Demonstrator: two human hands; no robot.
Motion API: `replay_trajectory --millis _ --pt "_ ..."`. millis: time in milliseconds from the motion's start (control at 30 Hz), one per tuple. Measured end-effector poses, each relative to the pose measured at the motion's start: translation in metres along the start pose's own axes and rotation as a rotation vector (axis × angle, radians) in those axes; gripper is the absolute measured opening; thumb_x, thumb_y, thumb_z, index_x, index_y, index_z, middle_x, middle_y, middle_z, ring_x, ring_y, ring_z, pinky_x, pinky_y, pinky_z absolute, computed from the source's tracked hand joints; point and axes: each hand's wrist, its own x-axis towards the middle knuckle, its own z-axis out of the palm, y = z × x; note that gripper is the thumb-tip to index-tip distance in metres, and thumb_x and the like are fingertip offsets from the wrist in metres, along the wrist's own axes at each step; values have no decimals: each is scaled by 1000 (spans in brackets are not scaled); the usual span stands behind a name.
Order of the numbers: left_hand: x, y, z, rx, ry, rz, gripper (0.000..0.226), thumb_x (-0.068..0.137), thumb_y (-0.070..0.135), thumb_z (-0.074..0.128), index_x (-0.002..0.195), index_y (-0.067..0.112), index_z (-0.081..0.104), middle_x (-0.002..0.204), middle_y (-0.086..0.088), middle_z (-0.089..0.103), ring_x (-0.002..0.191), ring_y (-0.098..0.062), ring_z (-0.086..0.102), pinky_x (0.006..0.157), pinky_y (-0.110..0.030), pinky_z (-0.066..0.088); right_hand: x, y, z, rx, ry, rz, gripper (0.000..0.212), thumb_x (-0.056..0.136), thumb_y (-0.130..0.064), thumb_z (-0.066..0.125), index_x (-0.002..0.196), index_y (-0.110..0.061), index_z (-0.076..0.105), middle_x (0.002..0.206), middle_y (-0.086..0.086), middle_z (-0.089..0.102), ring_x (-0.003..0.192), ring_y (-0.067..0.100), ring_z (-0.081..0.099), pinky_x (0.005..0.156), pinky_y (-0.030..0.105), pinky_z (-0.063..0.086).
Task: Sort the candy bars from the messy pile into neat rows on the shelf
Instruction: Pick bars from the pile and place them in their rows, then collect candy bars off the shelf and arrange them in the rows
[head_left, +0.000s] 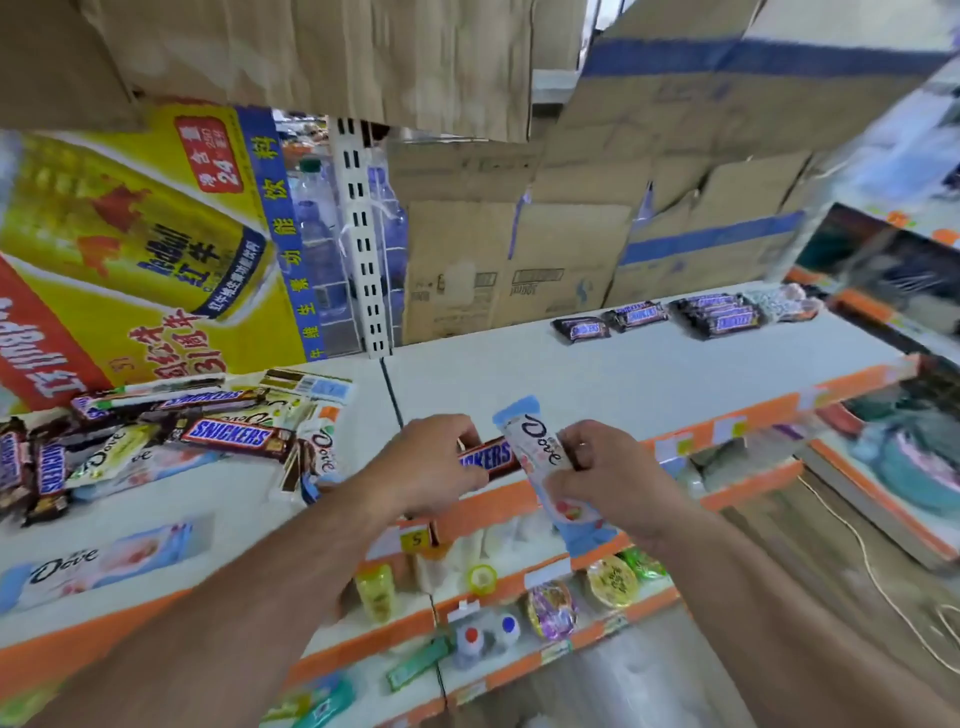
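SNICKERS on brown bar (488, 460), Dove on pale-blue bar (545, 452), 24 on yellow carton (130, 234), 5 on shelf tag (415, 540)

Bright, even indoor light, only faint soft shadows on the pale shelf (649, 374), strong wide-angle bending toward the edges, cardboard boxes (311, 52) above and right side smeared with blur, centre fairly sharp
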Motion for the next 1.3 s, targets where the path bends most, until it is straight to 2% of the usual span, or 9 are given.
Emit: replay_trajectory --millis 133,267,367,433,633,767,900,1000,1300 --pt "5 21 18 -2 -34 38 21 79 34 71 95 29 58 94 4 63 83 -14 60 64 -27 44 -15 17 -23 77 40 10 22 78 0 71 89 -16 61 71 4 71 62 19 58 57 32 42" --pt "14 46 30 43 -47 68 24 80 32 70 101 26 60 100 3 64 88 -17 59 70 -30 46 -20 33 -51 151 34 -10 17 87 -4 65 93 -18 59 68 1 67 61 18 48 56 30 34" --pt "28 66 39 69 -29 64 23 80 33 70 99 28 59 98 4 62 87 -16 57 68 -28 41 -15 45 -76 207 11 -39 20 90 -8 63 89 -29 62 80 9 71 69 22 54 66 36 40" --pt "38 81 48 74 -5 53 23 81 33 70 100 27 60 93 7 57 85 -15 55 67 -27 39 -9 53 -95 200 -3 -40 19 92 -9 63 92 -27 62 83 10 73 71 22 57 69 38 43" --pt "65 124 72 36 54 -33 23 80 32 72 100 26 63 95 7 62 84 -14 56 64 -27 38 16 74 -159 108 -19 -69 11 92 -14 64 97 -22 59 73 -5 70 63 16 57 59 31 40" --pt "72 138 81 1 116 -112 21 80 32 72 97 27 63 94 5 63 81 -13 58 63 -27 42 34 81 -189 114 -62 -73 15 91 -5 64 98 -16 61 74 -3 72 59 12 60 56 22 45" --pt "72 144 80 -36 153 -200 19 80 32 72 96 30 60 94 6 63 77 -11 61 64 -29 51 50 86 -203 115 -135 -75 23 87 4 65 101 -14 65 82 1 75 69 15 65 64 30 51" --pt "68 146 77 -44 178 -239 19 80 31 73 94 31 61 95 6 63 77 -10 60 63 -28 48 58 87 -205 121 -186 -95 24 85 7 64 99 -13 67 85 3 75 75 17 66 68 32 52" --pt "43 142 73 -22 233 -316 22 79 30 74 99 26 63 97 5 61 78 -11 57 60 -28 42 66 80 -190 128 -326 -161 25 84 9 64 98 -12 66 90 14 74 72 21 62 66 34 50"
